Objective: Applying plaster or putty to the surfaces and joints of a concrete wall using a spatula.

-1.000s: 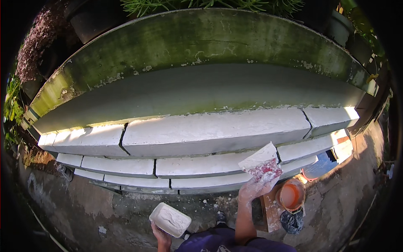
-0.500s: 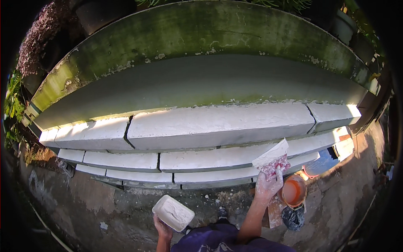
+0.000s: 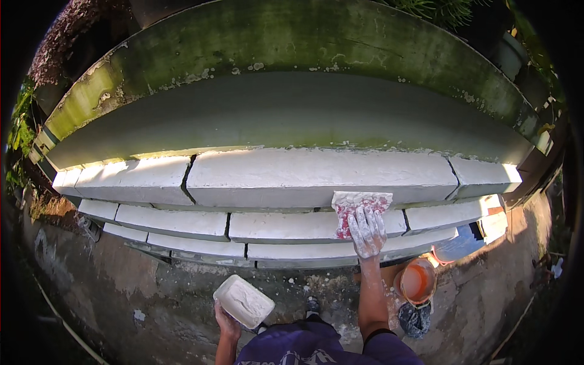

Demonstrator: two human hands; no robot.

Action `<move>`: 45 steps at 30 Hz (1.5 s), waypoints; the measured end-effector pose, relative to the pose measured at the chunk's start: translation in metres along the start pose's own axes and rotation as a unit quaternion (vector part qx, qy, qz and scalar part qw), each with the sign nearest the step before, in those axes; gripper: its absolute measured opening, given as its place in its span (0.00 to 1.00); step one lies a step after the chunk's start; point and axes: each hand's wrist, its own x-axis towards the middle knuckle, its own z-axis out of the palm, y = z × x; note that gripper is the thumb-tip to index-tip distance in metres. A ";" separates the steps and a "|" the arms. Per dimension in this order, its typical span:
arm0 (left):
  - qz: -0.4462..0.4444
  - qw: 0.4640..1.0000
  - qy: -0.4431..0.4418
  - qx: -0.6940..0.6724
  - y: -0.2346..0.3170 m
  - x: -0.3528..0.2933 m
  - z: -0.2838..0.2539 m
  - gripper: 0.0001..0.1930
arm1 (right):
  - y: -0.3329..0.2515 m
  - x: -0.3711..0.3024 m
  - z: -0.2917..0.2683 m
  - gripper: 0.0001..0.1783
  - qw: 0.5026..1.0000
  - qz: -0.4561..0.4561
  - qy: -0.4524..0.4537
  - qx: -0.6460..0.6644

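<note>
My right hand [image 3: 367,232], coated in white plaster, grips a red-handled spreader [image 3: 344,220] with a wide pale blade. The blade's edge lies at the lower front of the top white block [image 3: 316,173], above the middle row of blocks [image 3: 274,226]. Down at the left, my left hand [image 3: 227,321] holds a white rectangular tub [image 3: 244,300] by its side. White plaster paste [image 3: 248,298] fills the tub, its surface uneven. The fingers under the tub are partly hidden.
An orange bucket [image 3: 417,281] stands on the ground at the right, with a dark plastic bag [image 3: 415,320] beside it. Farther right lies a blue object [image 3: 457,244]. Behind the blocks rises a mossy green wall [image 3: 292,45]. Dark gaps separate the blocks.
My right hand has moved left and turned the spreader from a raised, tilted position onto the block's front. The tub in my left hand has shifted slightly left and up.
</note>
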 end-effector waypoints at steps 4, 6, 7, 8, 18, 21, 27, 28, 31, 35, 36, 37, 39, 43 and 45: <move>-0.009 1.000 0.006 0.004 -0.007 -0.002 0.014 0.30 | 0.004 -0.015 0.027 0.15 0.999 0.032 0.025 -0.011; -0.015 1.000 -0.001 0.007 -0.011 -0.003 0.024 0.30 | 0.001 -0.021 0.024 0.15 0.999 0.041 0.016 0.003; -0.012 1.000 -0.005 0.009 -0.013 -0.005 0.029 0.30 | 0.000 -0.023 0.019 0.15 0.999 0.047 0.005 0.021; -0.023 1.000 -0.003 -0.001 -0.016 -0.006 0.034 0.30 | -0.002 -0.025 0.011 0.15 0.998 0.038 0.000 0.043; -0.016 1.000 -0.017 -0.015 -0.037 -0.014 0.072 0.30 | 0.009 -0.012 -0.003 0.15 0.999 0.007 0.014 0.032; -0.016 0.999 0.002 -0.028 -0.043 -0.013 0.071 0.31 | 0.001 -0.009 0.019 0.17 0.999 0.019 -0.002 0.029; 0.013 0.998 0.004 -0.055 -0.043 -0.010 0.061 0.29 | -0.034 -0.014 -0.014 0.14 0.982 -0.031 -0.052 0.178; 0.009 0.999 0.022 -0.047 -0.040 -0.011 0.061 0.29 | -0.034 -0.012 -0.020 0.14 0.987 -0.036 -0.041 0.151; 0.020 0.998 -0.020 -0.056 -0.029 -0.017 0.060 0.31 | -0.027 -0.003 -0.018 0.13 0.997 -0.016 0.018 0.079; 0.015 0.998 -0.004 -0.059 -0.016 -0.015 0.056 0.30 | -0.015 -0.007 0.031 0.15 0.999 0.028 0.020 0.009; 0.014 0.998 -0.001 -0.060 -0.014 -0.014 0.053 0.30 | -0.016 -0.012 0.044 0.15 1.000 0.011 0.011 0.006; 0.017 0.998 -0.002 -0.059 -0.012 -0.012 0.050 0.30 | -0.019 -0.021 0.049 0.16 1.000 -0.001 0.025 0.014; 0.020 0.998 0.003 -0.065 -0.009 -0.008 0.044 0.30 | -0.029 -0.039 0.045 0.16 1.000 -0.014 -0.007 0.012; 0.019 0.998 -0.008 -0.060 0.000 -0.001 0.029 0.30 | -0.039 -0.052 0.013 0.15 0.999 -0.030 -0.011 0.007; 0.018 0.998 -0.011 -0.055 0.003 0.002 0.025 0.30 | -0.028 -0.043 0.004 0.16 0.999 -0.013 0.042 -0.012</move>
